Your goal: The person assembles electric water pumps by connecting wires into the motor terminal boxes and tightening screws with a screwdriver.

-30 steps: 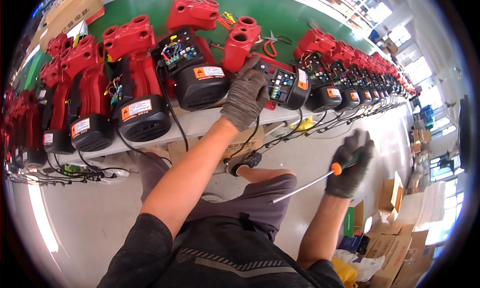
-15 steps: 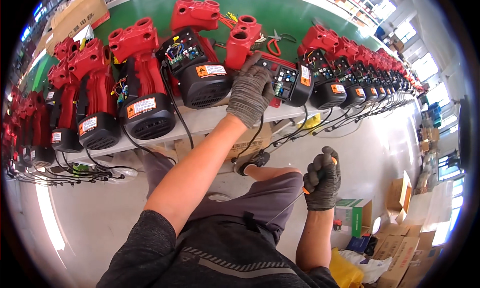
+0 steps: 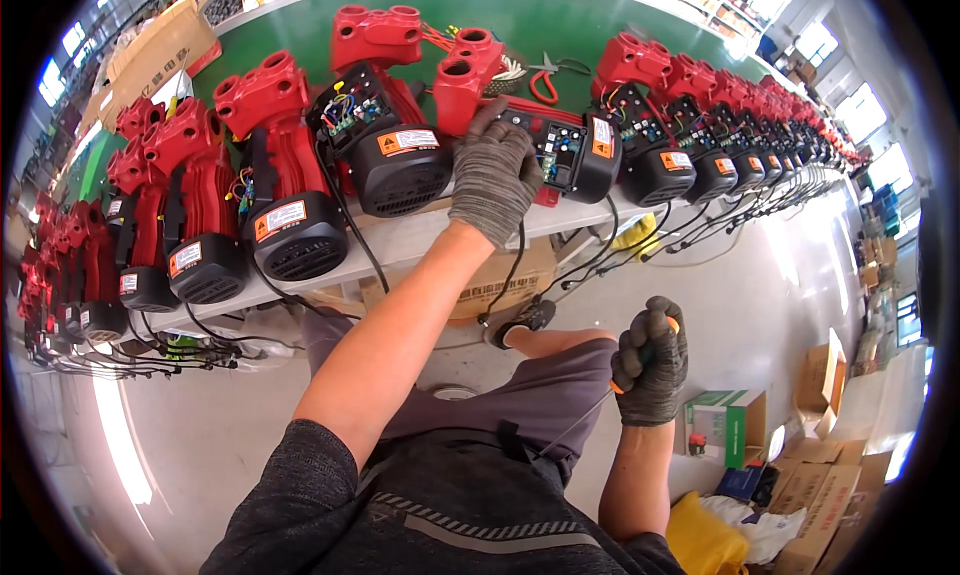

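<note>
My gloved left hand (image 3: 493, 175) is closed around the body of a red-and-black motor unit (image 3: 467, 83) on the bench, its fingers over the casing beside an uncovered circuit board (image 3: 563, 157). The unit's black end cap (image 3: 600, 153) points to the right. Over the floor, away from the bench, my gloved right hand (image 3: 652, 360) is closed on a screwdriver (image 3: 617, 386) with orange showing on its handle. The long thin shaft slants down to the left, toward my lap. Left of my left hand stands another unit (image 3: 405, 170), its wired board uncovered.
More motor units (image 3: 285, 215) line the bench on both sides, their black cables (image 3: 365, 230) hanging over its edge. Red-handled pliers (image 3: 543, 85) lie on the green bench top (image 3: 300, 25). Cardboard boxes (image 3: 820, 380) and a yellow bag (image 3: 705, 535) are on the floor at right.
The view has shifted slightly. My left hand stays on the same motor unit, and my right hand still grips the screwdriver in nearly the same pose.
</note>
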The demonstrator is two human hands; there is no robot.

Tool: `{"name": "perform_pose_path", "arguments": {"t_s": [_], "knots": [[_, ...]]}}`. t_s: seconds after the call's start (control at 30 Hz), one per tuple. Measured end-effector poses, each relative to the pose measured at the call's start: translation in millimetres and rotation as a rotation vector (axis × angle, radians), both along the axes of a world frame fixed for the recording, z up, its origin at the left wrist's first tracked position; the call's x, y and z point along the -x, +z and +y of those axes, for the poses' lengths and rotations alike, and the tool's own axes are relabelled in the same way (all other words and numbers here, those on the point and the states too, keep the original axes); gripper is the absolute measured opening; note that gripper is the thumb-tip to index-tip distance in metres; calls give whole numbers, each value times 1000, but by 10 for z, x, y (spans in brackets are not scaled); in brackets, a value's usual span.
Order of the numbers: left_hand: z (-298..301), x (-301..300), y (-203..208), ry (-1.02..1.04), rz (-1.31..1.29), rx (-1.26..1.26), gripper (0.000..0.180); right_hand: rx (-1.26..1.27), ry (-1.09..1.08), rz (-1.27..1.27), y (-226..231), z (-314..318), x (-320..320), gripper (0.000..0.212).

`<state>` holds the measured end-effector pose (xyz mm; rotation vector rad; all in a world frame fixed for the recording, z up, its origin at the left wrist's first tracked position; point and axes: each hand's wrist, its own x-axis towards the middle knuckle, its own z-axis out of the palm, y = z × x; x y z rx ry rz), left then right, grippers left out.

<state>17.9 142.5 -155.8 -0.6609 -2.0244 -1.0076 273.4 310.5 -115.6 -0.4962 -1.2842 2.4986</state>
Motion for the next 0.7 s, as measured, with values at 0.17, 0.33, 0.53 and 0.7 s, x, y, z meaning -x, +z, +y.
{"name": "perform_pose_path", "arguments": {"t_s": [0.17,0.33,0.53,0.7], "knots": [[13,-20,32,1,22,-19,23,6,-9,7,-1,12,-28,21],[4,4,2,-158,-173,-152,20,13,-14,-2,-11,18,-33,23],[-43,-43,97,-23,-30,64,22,-1,-18,-10,-13,39,-55,24],[-30,-38,118,-14,29,38,21,-15,-23,-16,-18,55,-57,24]]}}
